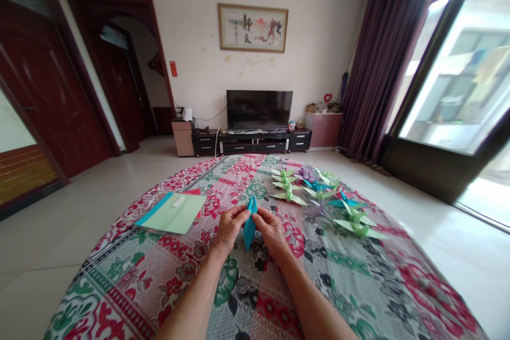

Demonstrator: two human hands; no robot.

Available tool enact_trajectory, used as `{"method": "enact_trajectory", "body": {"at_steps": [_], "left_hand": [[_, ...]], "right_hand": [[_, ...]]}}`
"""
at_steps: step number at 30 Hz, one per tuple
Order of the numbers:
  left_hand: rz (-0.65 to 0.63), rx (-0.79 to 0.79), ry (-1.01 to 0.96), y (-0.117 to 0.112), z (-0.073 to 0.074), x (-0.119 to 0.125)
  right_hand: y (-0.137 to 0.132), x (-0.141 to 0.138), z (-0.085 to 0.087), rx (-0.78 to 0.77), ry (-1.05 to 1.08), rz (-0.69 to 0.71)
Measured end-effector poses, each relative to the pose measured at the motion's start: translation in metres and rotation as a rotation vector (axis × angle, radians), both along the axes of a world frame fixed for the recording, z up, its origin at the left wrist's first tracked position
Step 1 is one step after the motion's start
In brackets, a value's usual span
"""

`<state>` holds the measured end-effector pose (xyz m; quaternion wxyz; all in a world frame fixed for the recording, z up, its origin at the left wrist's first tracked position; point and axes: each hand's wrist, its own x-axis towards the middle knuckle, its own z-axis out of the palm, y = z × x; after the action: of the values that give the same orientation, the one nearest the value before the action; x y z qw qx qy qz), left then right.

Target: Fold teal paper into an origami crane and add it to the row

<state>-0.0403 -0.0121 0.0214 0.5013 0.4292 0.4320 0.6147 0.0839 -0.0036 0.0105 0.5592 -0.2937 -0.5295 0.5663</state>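
Both my hands meet over the middle of a floral cloth (350, 287) and pinch a narrow folded piece of blue paper (249, 226) that stands upright between them. My left hand (229, 226) grips its left side with the fingers closed. My right hand (273, 228) grips the right side, fingers also closed. The paper's pointed top rises above my fingertips and its lower tip points down toward the cloth.
A stack of flat paper sheets (173, 213), green on top with blue and red beneath, lies to the left. Several folded paper cranes (319, 194) in green, blue and purple sit to the right. A TV stand (255, 141), doors and a large window lie beyond.
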Motion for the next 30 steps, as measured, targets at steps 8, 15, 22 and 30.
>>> {"method": "enact_trajectory", "body": {"at_steps": [8,15,22,30], "left_hand": [[0.078,0.053,0.077,-0.002,0.001,0.004],[0.081,0.066,0.088,-0.002,-0.001,0.004],[-0.028,-0.010,0.044,-0.003,-0.004,0.000],[0.020,0.006,0.137,-0.002,-0.003,-0.006]], "right_hand": [[0.000,-0.001,0.001,-0.020,0.003,-0.038],[-0.003,-0.002,0.006,-0.084,0.068,-0.013],[-0.001,0.000,0.006,-0.072,0.097,0.058],[0.001,-0.004,0.001,-0.054,0.043,0.056]]}}
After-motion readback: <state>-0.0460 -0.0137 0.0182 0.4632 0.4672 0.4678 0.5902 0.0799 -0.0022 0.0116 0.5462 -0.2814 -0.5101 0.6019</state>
